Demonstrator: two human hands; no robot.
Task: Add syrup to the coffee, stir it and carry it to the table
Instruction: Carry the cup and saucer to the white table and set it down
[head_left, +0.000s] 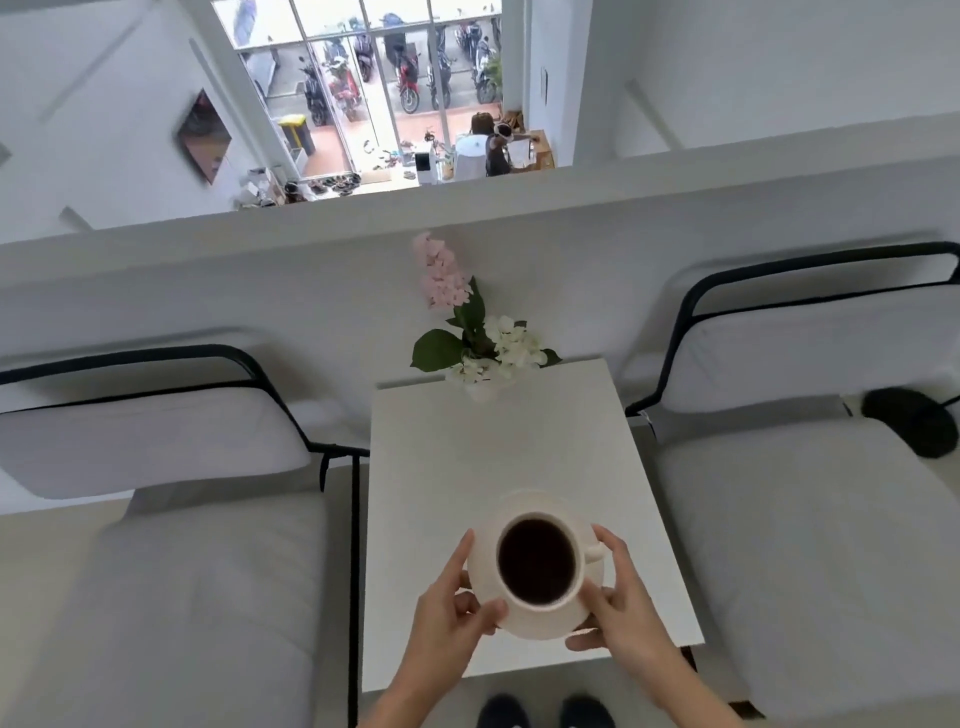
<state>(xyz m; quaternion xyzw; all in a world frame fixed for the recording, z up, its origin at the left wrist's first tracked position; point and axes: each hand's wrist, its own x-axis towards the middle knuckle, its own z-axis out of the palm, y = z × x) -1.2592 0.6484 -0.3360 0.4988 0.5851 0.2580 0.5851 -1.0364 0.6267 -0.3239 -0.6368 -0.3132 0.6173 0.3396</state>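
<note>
Now coffee cup (537, 561) on saucer (524, 621), gripped between both hands, left (451, 616), right (621, 605)

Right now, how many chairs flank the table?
2: one chair left of the white table, one chair right. Others may sit outside the view.

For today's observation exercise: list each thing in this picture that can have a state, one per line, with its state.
cup: upright on the saucer, filled with dark coffee
saucer: gripped at both edges over the table
left hand: closed on the saucer
right hand: closed on the saucer
table: bears a vase
vase of flowers: upright at the far edge
</note>
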